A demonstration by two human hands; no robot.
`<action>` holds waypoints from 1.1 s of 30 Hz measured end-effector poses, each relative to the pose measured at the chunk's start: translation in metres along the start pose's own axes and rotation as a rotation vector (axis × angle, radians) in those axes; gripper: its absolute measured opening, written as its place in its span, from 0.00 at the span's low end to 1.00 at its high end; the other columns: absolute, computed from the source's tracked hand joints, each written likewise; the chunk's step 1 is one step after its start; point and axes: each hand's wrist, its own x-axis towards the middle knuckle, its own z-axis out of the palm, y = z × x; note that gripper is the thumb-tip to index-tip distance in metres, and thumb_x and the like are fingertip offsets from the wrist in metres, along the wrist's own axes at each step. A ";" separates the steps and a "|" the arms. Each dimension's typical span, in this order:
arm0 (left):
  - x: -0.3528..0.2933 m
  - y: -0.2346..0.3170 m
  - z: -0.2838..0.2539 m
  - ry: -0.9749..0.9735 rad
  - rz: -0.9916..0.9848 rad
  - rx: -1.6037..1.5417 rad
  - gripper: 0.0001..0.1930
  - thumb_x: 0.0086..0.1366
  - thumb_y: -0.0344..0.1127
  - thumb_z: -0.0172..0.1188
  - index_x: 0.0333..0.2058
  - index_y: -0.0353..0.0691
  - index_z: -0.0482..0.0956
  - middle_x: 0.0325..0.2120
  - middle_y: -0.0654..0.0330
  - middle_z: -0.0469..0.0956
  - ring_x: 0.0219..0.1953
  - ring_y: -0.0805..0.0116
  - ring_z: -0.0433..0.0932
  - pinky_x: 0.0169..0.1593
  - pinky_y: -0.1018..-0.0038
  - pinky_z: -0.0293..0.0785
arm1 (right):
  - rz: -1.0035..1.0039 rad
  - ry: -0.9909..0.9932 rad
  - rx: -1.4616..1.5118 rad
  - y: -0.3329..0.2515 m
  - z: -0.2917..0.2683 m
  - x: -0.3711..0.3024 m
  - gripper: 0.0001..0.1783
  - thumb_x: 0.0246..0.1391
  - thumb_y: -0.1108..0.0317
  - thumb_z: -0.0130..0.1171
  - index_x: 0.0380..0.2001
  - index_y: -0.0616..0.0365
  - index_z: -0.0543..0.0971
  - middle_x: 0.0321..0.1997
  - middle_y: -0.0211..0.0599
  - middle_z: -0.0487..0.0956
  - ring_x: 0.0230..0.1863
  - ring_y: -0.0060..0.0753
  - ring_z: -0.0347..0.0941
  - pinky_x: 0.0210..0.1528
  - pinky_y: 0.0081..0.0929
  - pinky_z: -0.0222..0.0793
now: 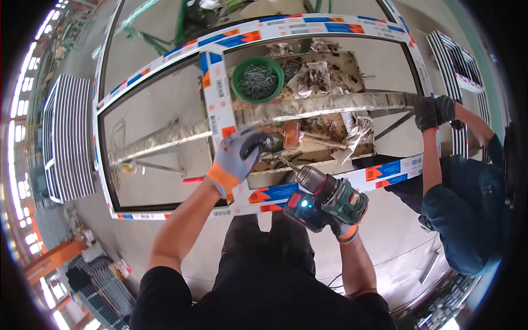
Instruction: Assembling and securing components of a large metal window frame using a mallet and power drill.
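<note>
left hand [237, 155]: gloved in grey and orange, fingers curled and pressed on the near part of the white window frame [165, 71] where its upright mullion [219, 99] meets the near rail; whether it grips anything small cannot be told.
right hand [342, 226]: gloved, clenched round the handle of a green and black cordless drill [324, 197], near and right of the left hand; the drill's bit [286, 164] slants far-left toward the frame, its tip just beside the left hand's fingers.
window frame: white profile covered in protective film with blue and orange patches, lying flat on a work stand, spanning from far left to right.
metal bar [264, 114]: long, silvery, wrapped in film, running left to right under the frame.
tray [357, 60]: shallow box below the frame, cluttered with scraps, paper and small parts.
green bowl [257, 80]: round, filled with screws, at the far left part of the tray.
second person [467, 203]: at right, in dark blue work clothes, one black-gloved hand [432, 111] on the frame's right rail.
stacked white profiles [69, 137]: on the floor at far left.
</note>
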 end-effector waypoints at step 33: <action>-0.214 -0.036 -0.094 -0.379 0.180 0.127 0.12 0.62 0.28 0.53 0.43 0.46 0.80 0.36 0.56 0.79 0.37 0.53 0.78 0.43 0.63 0.75 | 0.392 -0.494 0.642 -0.174 -0.018 0.014 0.27 0.44 0.66 0.74 0.49 0.59 0.78 0.46 0.38 0.82 0.46 0.33 0.79 0.49 0.29 0.74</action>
